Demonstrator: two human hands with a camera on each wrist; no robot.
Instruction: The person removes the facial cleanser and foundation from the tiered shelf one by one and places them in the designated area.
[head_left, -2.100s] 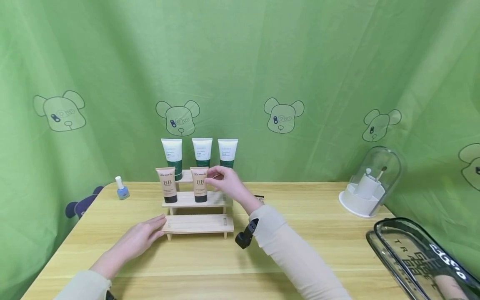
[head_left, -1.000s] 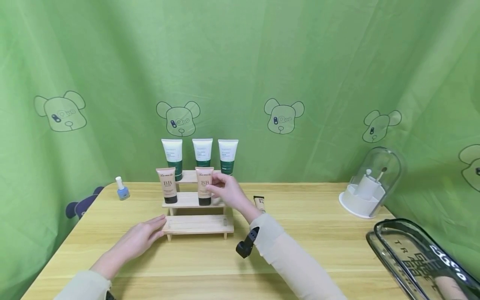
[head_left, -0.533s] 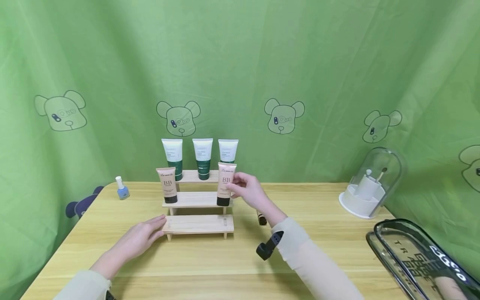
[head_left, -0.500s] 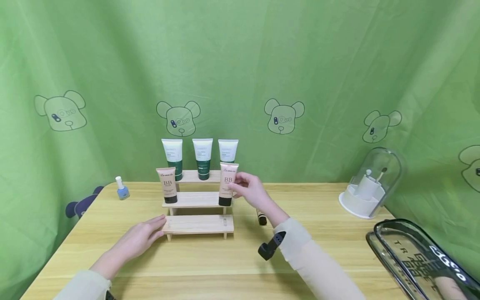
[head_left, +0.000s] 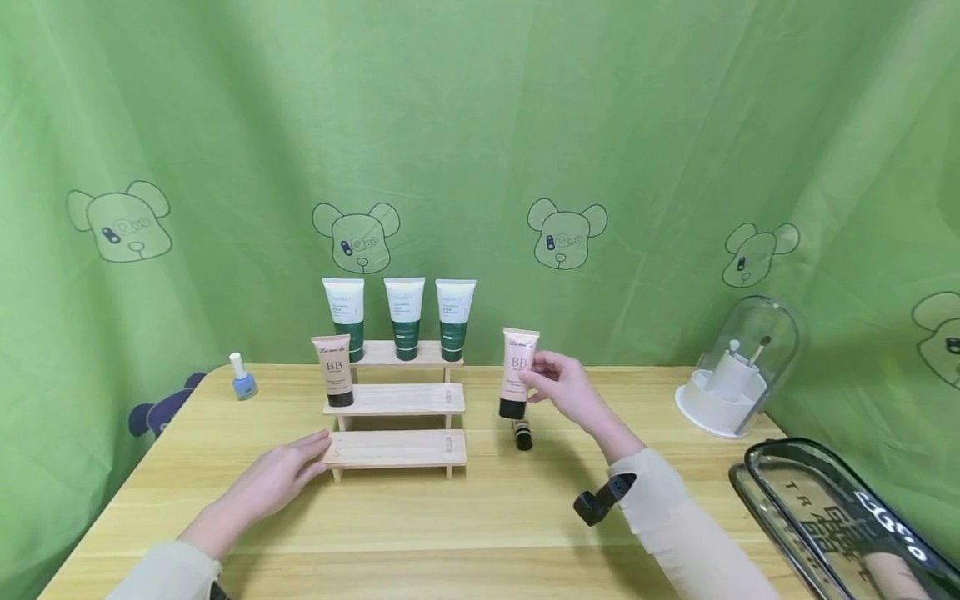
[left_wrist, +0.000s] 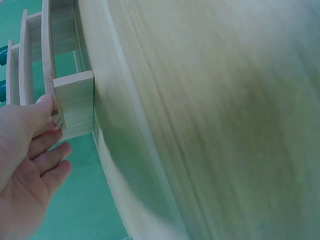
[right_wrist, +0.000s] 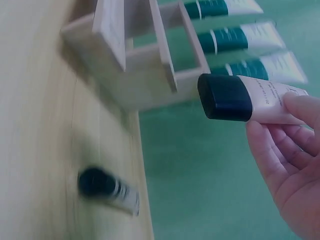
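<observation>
Right hand (head_left: 566, 387) raised above the table (head_left: 420, 533), the forearm reaching forward and inward; thumb and fingertips close on the sides of a BB cream tube (head_left: 519, 367), the palm turned toward it. The tube is held aloft in the grip, nearly upright, cap downward. Left hand (head_left: 281, 475) low, forearm slanting inward; its thumb and forefinger pinch the left end of the lowest step of a three-tier stand (head_left: 397, 450), the remaining fingers loosely bent, as the left wrist view shows.

The gripped tube is smooth, pale pink-beige plastic, with a flat crimped end and a glossy, black, oval-sectioned cap. The stand is pale, plain-grained wood: flat planks on short uprights. To the left of the right hand, a matching BB tube (head_left: 334, 367) stands at the left end of the middle tier; three white-and-green tubes (head_left: 406, 304) stand cap-down on the top tier. Below the right hand, a small black-capped beige tube (head_left: 522, 433) lies on the wood-grained table. Well to its right are a clear domed cover (head_left: 787, 333) on a round white base and, nearer the viewer, a transparent black-edged pouch (head_left: 813, 517). Beyond both hands hangs a softly creased green cloth (head_left: 450, 125) printed with bear heads.
</observation>
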